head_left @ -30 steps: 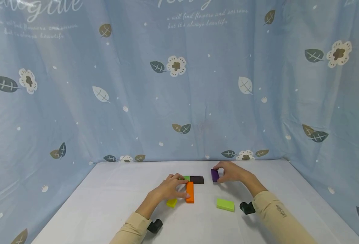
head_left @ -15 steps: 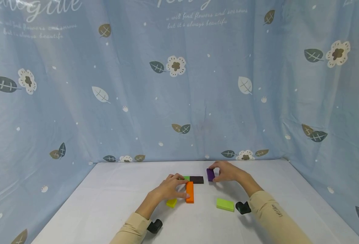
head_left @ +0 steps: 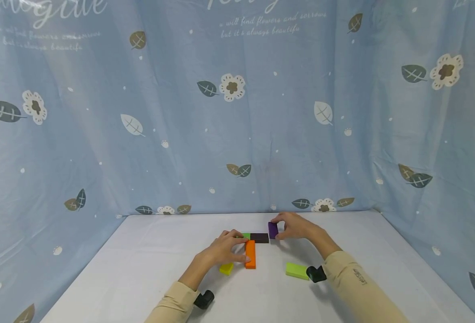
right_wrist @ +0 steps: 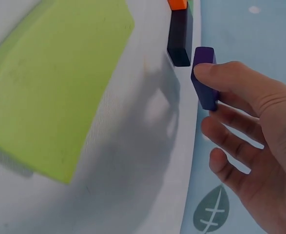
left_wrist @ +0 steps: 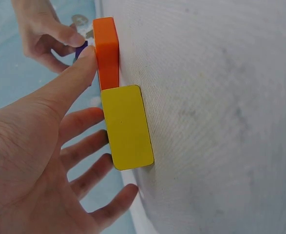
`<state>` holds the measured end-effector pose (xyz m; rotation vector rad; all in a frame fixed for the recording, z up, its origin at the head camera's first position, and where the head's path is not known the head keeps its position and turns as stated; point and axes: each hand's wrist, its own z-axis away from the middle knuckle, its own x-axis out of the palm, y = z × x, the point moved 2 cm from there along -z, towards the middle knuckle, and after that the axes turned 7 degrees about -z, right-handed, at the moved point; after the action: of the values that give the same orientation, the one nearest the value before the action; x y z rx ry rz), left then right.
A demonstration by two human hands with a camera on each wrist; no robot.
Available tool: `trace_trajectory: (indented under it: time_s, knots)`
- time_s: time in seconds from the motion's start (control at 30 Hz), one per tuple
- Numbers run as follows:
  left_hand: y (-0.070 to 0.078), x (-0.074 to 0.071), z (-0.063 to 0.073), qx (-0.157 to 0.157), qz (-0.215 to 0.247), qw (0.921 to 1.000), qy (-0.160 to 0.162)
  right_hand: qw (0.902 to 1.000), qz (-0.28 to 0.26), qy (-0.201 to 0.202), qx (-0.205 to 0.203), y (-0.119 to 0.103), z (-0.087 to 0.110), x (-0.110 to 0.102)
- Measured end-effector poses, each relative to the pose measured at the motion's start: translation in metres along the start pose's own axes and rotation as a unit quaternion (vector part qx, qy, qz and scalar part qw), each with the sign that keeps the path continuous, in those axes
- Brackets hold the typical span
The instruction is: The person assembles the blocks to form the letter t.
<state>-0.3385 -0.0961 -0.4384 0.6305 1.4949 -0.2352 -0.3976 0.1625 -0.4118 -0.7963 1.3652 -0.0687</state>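
Note:
An orange block [head_left: 250, 255] lies on the white table, its far end by a black block [head_left: 259, 238] and a green block [head_left: 246, 235] set end to end. My left hand [head_left: 222, 249] rests at the orange block's left side, thumb touching it and the other fingers extended. Beside that hand is a yellow block [left_wrist: 128, 127], which hides some fingertips in the left wrist view. My right hand [head_left: 295, 225] pinches a purple block [right_wrist: 205, 87] between thumb and fingers. The purple block is held tilted, just off the right end of the black block.
A lime-green block [head_left: 297, 271] lies nearer on the right, below my right forearm. Black wrist cameras [head_left: 204, 299] jut from both sleeves. A blue patterned curtain [head_left: 237, 134] rises at the table's back edge and along the sides.
My right hand has moved left with the purple block, bringing it close to the black block's right end. My left hand and the orange block have stayed in place.

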Motion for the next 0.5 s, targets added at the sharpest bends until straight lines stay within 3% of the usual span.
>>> trace_trajectory:
  time_s: [0.5]
  knots:
    - [-0.0022, 0.0008, -0.0008, -0.001, 0.002, 1.0000, -0.002, 0.9995, -0.002, 0.020, -0.025, -0.0032, -0.0058, 0.0059]
